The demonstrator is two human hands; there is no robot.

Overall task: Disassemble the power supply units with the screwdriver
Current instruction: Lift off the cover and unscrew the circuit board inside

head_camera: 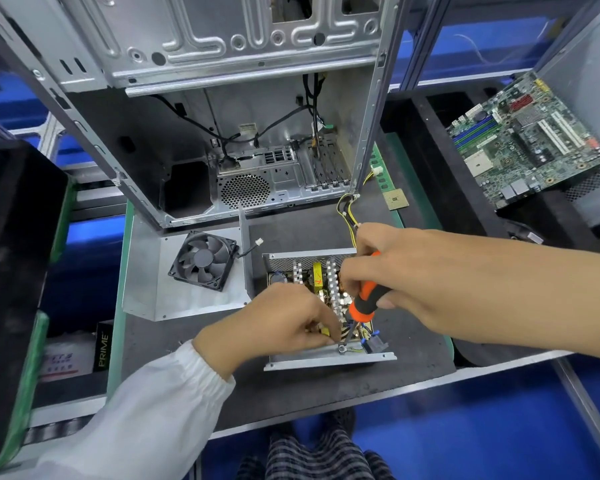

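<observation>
Nearest me, my left hand pinches something small by the near wall of the one open power supply, which sits at centre on the dark mat; I can't tell what it pinches. My right hand, in from three o'clock, is clenched around the single orange-and-black screwdriver, tip angled down to a ring terminal screw at six o'clock of the unit. I judge I'm backing out the ground-wire screw; next calls for steady downward pressure and a straight turn, then lifting the board. At ten o'clock lies one lid with one fan. Farther at twelve, one empty computer case; at two o'clock, one motherboard.
</observation>
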